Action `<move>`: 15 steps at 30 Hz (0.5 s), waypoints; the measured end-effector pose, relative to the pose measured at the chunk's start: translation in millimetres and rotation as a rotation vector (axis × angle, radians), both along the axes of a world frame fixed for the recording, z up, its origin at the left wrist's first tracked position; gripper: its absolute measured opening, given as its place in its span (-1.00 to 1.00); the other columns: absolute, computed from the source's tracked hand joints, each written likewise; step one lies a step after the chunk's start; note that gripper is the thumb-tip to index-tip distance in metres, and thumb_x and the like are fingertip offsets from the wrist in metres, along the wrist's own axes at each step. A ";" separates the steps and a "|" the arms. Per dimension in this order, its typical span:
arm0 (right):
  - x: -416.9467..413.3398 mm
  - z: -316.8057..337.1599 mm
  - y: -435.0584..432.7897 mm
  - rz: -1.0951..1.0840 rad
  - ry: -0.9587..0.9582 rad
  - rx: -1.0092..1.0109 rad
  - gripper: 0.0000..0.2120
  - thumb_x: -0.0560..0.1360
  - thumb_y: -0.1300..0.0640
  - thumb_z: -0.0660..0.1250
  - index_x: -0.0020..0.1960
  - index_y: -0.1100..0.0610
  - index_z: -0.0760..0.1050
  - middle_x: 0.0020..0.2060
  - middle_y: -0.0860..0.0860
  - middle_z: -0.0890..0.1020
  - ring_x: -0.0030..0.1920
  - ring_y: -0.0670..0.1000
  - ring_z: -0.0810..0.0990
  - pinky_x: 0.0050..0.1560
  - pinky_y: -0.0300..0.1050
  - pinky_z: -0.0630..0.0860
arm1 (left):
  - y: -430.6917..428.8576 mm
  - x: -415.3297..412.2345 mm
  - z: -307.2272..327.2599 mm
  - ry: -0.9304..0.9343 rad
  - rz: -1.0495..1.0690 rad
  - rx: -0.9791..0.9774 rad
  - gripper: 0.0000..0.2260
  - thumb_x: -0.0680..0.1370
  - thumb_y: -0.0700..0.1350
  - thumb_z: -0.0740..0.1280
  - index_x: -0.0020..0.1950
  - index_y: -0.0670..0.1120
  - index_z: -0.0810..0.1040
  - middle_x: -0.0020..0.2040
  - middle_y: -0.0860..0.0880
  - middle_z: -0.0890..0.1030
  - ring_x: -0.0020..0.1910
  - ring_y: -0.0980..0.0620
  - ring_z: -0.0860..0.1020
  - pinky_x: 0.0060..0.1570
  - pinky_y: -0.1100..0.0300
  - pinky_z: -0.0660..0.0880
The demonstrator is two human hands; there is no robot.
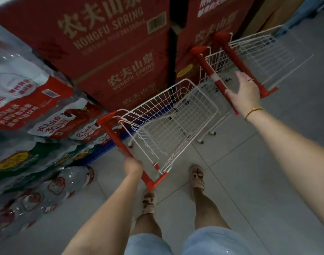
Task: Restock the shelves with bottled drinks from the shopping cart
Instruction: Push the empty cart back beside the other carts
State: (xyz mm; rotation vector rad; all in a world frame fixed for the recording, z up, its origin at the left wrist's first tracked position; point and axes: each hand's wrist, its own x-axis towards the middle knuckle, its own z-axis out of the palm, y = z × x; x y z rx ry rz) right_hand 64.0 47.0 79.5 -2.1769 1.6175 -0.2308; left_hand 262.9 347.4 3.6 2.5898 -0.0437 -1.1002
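Floor (231, 172) of grey tile, with three white wire carts on it. Grips the red handle (115, 138) of the near cart (176, 111) with the left hand (132, 165), fingers curled round the bar near its low end. Holds the right hand (244, 94) over the red handle of the second cart (211, 59), fingers spread wide and straight; may touch the bar with the palm, hard to tell through the blur. Wears a ring and a gold bracelet (253, 111) on that side. Stands in tan sandals (197, 178) just behind the near cart. Beyond the second cart, a third cart (258, 48), close beside it. Bottled drinks: shrink-wrapped packs (28, 100) stacked at left on a blue pallet (91, 157), just beside the near cart, with more big bottles (72, 178) lower left, near the floor. Behind the carts, stacked red cartons (111, 52) marked NONGFU SPRING.
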 end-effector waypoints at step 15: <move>-14.0 -41.2 -84.5 0.415 0.570 0.330 -0.63 0.45 0.13 0.38 0.24 0.18 0.50 -0.02 0.21 0.62 0.01 0.20 0.61 -0.12 -0.12 0.47 | -58.8 -8.7 -5.4 -0.032 -0.102 -0.003 -0.20 0.56 -0.21 0.26 0.51 0.11 -0.29 0.09 -0.19 0.57 -0.13 -0.15 0.60 -0.14 -0.02 0.58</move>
